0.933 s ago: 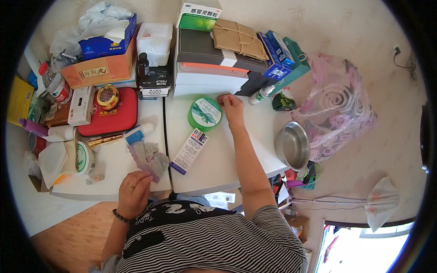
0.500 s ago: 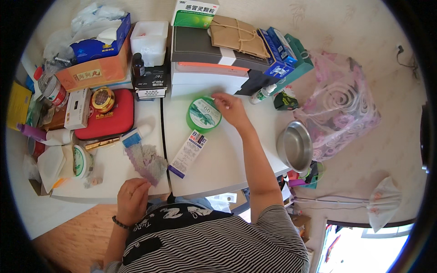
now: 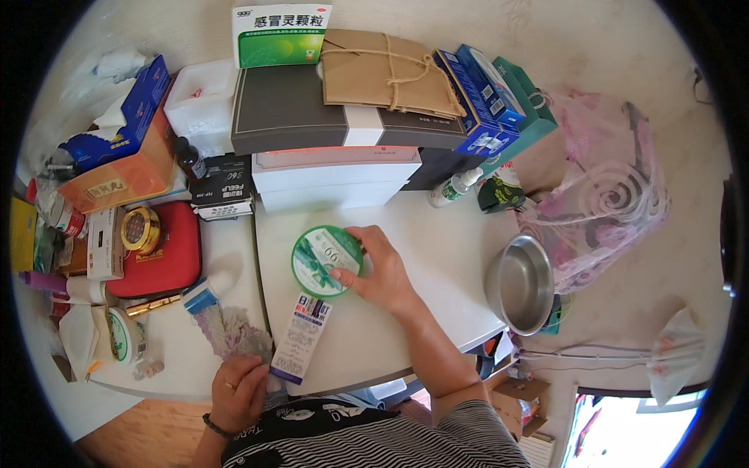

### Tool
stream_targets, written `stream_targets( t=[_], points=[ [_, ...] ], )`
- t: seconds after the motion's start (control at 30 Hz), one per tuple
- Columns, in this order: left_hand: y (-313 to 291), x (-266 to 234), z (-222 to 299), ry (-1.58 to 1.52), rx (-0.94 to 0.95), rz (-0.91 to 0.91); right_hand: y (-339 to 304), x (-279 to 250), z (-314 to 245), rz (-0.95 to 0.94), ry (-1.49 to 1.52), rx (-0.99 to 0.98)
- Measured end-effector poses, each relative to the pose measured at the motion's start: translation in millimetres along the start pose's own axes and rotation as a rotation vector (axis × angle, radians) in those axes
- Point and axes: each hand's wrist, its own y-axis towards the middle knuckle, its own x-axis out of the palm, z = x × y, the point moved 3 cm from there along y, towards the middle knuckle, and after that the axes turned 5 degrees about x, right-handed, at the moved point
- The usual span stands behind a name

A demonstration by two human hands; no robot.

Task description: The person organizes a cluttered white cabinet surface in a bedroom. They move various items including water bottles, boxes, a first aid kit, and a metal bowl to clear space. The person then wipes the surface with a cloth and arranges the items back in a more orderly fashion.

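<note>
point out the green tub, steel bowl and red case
Green tub (image 3: pixel 320 260): head view, on its lid
Steel bowl (image 3: pixel 525 287): head view, on its bare inside
Red case (image 3: pixel 172 264): head view, on its top

Light: bright, soft | window (image 3: pixel 636 430), lower right: blown-out white | edges: fisheye bending, black corners

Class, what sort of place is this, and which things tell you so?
Probably a room in a home. The white table is crowded with boxes and everyday items, such as the green tub and a metal bowl, and a wood-look floor shows below.
</note>
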Motion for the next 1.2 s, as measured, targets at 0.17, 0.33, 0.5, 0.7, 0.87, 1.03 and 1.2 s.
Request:
stream_targets(
  t=[0.17,0.33,0.5,0.7,0.87,1.03,1.2],
  points=[
    [4,6,-1,0.031,-0.015,-0.038,3,-2,3,0.012,0.121,-0.002],
    [4,8,-1,0.041,-0.011,-0.019,18,-7,5,0.089,-0.168,-0.12],
    [2,11,-2,0.055,-0.008,0.002,23,-5,1,0.115,-0.466,-0.227],
    [2,13,-1,0.072,0.006,0.027,28,-7,-3,0.189,-0.575,-0.274],
    [0,13,-1,0.078,0.008,0.039,11,-5,17,0.32,-0.413,-0.181],
    [1,13,-2,0.081,0.013,0.036,26,-3,0,0.159,-0.56,-0.325],
    [1,14,-2,0.085,0.016,0.032,29,0,4,0.214,-0.545,-0.294]
  ],
)
